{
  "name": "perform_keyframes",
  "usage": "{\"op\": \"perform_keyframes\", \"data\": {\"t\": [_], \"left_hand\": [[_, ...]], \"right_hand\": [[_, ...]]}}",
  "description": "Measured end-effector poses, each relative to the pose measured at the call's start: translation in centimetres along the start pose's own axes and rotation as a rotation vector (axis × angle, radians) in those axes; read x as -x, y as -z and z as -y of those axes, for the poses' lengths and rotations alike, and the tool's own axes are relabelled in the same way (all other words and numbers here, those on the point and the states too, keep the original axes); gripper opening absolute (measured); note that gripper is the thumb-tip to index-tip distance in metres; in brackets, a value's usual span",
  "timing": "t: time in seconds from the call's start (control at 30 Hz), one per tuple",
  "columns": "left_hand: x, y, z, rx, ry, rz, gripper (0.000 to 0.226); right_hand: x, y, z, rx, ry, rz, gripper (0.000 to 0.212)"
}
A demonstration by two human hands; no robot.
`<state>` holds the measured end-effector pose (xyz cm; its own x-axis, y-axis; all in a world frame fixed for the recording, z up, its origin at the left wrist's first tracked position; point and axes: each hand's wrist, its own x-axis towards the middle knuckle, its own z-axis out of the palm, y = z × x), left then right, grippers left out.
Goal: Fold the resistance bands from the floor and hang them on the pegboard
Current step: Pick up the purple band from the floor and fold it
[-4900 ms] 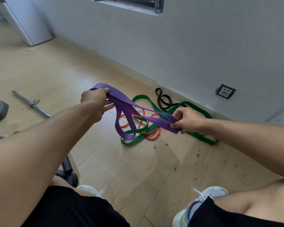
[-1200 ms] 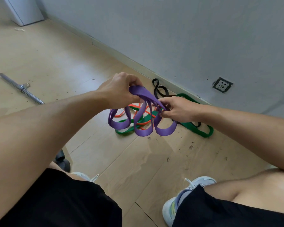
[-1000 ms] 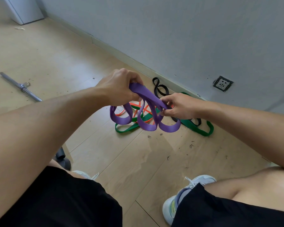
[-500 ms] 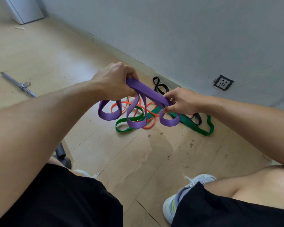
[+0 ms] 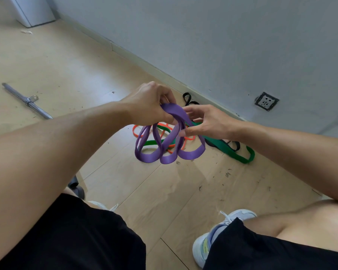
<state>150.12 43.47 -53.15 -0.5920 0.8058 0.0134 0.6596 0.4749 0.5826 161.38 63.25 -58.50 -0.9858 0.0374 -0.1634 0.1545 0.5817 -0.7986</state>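
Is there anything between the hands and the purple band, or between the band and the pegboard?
Nothing separates them: the left hand grips the purple band at its top, and the right hand pinches a strand beside it. The pegboard is not in view, so that path cannot be judged.
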Motion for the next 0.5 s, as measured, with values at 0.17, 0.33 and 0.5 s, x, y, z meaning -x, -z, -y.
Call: {"op": "perform_keyframes", "data": {"t": [0.17, 0.33, 0.5], "left_hand": [[0.2, 0.1, 0.5, 0.045, 0.04, 0.008, 0.037], [0.5, 0.2, 0.2, 0.12, 0.075, -0.005, 0.042], [0.6, 0.4, 0.1, 0.151, 0.071, 0.027, 0.049]], "right_hand": [[0.1, -0.7, 1.0, -0.137, 0.047, -0.07, 0.041], [0.2, -1.0, 1.5, -0.167, 0.058, -0.083, 0.037], [0.5, -0.6, 1.5, -0.171, 0.089, -0.111, 0.031]]}}
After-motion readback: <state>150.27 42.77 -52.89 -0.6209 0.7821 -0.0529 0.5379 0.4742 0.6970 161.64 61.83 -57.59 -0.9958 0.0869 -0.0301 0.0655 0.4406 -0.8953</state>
